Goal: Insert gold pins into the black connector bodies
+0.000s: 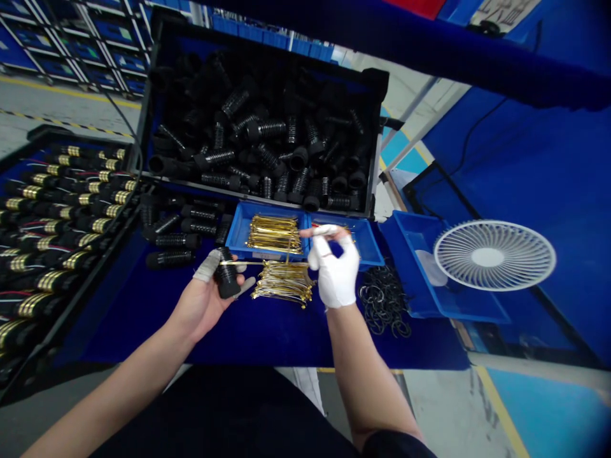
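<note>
Dark clothing [229,413] is seen nearest, below the front edge of the blue-covered table [267,343]. Along the table's far edge a black crate [377,79] is filled with ribbed black parts [219,158]. At the left edge a tray [62,133] is laid with gold-banded pieces [48,280]; toward the right edge a white fan [489,257] is seen. Two blue bins [233,232] are set before the crate. A heap of black rings [384,299] is piled near the right edge, and a bundle of gold strips [284,280] is laid mid-table. Above the table, left of the bundle, a black part [226,275], short, dark and roughly cylindrical, is gripped by the fingertips of the left hand [203,296]. From it one thin, shiny gold strip [248,263] is stretched nearly straight toward the white-gloved right hand [338,273], whose fingers are curled; whether the strip is pinched there cannot be told.
</note>
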Motion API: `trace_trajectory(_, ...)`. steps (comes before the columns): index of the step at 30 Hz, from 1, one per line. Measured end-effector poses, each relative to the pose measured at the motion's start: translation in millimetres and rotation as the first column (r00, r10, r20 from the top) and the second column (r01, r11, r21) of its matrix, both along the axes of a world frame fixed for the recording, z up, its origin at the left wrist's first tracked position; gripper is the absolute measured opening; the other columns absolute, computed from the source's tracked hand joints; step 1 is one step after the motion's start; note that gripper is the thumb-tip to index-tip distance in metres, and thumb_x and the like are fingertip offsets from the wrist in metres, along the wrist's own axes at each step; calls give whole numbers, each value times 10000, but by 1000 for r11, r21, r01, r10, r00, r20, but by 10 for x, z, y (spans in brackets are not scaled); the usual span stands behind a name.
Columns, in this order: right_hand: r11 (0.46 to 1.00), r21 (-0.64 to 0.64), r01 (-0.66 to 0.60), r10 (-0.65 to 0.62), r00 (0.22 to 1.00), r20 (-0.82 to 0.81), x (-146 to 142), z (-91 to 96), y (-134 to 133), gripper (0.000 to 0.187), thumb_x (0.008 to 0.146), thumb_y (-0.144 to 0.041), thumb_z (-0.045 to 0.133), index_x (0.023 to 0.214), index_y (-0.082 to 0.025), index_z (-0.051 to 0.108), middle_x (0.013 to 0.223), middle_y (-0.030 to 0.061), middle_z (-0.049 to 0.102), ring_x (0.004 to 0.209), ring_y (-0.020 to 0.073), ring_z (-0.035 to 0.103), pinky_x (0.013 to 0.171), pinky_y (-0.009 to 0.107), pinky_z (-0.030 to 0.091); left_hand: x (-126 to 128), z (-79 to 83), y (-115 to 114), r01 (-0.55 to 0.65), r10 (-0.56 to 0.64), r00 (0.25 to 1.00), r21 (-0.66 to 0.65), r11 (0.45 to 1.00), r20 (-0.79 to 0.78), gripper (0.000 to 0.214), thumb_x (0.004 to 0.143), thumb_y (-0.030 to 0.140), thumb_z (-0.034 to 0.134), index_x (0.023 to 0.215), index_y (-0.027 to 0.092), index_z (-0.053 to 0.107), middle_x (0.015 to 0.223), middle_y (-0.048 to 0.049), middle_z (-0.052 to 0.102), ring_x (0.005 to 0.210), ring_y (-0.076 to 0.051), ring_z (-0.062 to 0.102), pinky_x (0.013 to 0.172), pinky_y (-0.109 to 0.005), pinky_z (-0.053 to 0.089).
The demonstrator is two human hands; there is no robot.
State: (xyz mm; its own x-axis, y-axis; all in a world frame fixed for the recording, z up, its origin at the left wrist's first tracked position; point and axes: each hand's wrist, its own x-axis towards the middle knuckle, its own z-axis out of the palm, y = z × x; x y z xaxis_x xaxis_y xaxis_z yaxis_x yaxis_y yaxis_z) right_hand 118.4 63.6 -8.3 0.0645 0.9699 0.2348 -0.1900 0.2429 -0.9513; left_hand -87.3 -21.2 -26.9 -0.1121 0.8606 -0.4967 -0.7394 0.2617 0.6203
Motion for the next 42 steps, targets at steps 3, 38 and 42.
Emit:
trace_trajectory(3,976,111,190,-180,979,-92,19,-1,61,112,922,-319,623,971,-254,546,985,1,724,417,43,387,426,223,348,-27,-9,-29,-28,28,1000,1,1000,0,236,986,356,557,1026,154,672,883,-37,692,689,-151,670,973,-519,569)
trace_trajectory(38,839,514,-179,-262,695,670,157,279,511,190,919,-136,565,1019,-213,707,1017,56,729,1001,220,687,959,413,538,-356,93,-162,-201,203,974,31,979,-100,243,986,355,537,1021,175,697,959,-28,685,699,-154,652,893,-506,616)
trace_trajectory(42,836,375,-400,-175,454,874,306,108,493,328,926,-86,531,1158,-248,695,1107,51,701,1010,209,675,892,341,533,-507,106,-259,-221,222,968,22,975,-119,264,1000,341,495,1049,181,699,1005,-29,680,684,-145,641,839,-468,638)
